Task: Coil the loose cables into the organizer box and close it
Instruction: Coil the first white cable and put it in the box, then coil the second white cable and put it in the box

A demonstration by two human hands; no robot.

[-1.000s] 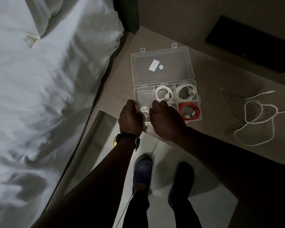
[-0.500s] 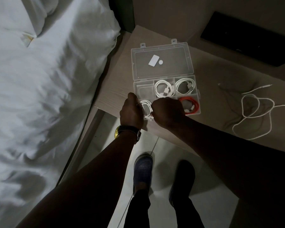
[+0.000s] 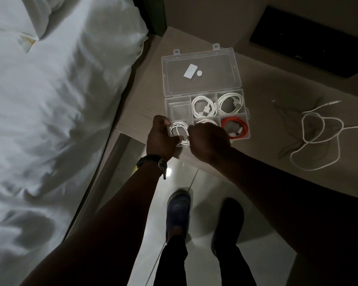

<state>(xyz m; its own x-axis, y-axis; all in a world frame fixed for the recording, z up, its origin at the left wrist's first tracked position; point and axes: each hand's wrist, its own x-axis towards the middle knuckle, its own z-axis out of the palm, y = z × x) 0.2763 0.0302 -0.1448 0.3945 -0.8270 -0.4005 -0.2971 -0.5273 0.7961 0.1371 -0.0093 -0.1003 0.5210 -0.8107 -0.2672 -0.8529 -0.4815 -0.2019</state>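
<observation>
A clear plastic box (image 3: 207,112) lies open on a pale wood table (image 3: 256,112), near the table's front left corner, with its lid (image 3: 201,73) folded flat away from the person. A white rectangular sticker and a small round one show on the lid. The base is divided into compartments. In the far row, the left compartment holds no cable, the middle one holds a white coil (image 3: 204,106), and the right one holds a second white coil (image 3: 230,103). In the near row, the right compartment holds an orange coil (image 3: 235,127); the middle one shows part of another white coil, mostly hidden behind the right hand (image 3: 209,139). Both hands meet over the near left compartment, where a coiled white cable (image 3: 179,131) sits. The left hand (image 3: 160,137) has its fingers curled around the left side of this coil, thumb reaching in at the near edge. The right hand is closed into a loose fist, its fingertips pinched at the coil's right side; the exact grip is hidden by the knuckles. A watch (image 3: 153,162) is on the left wrist. To the right, well apart from the box, a loose white cable (image 3: 318,141) lies in open loops on the table, with a thinner dark cable (image 3: 287,112) beside it. A white bed (image 3: 50,100) stands left of the table.
</observation>
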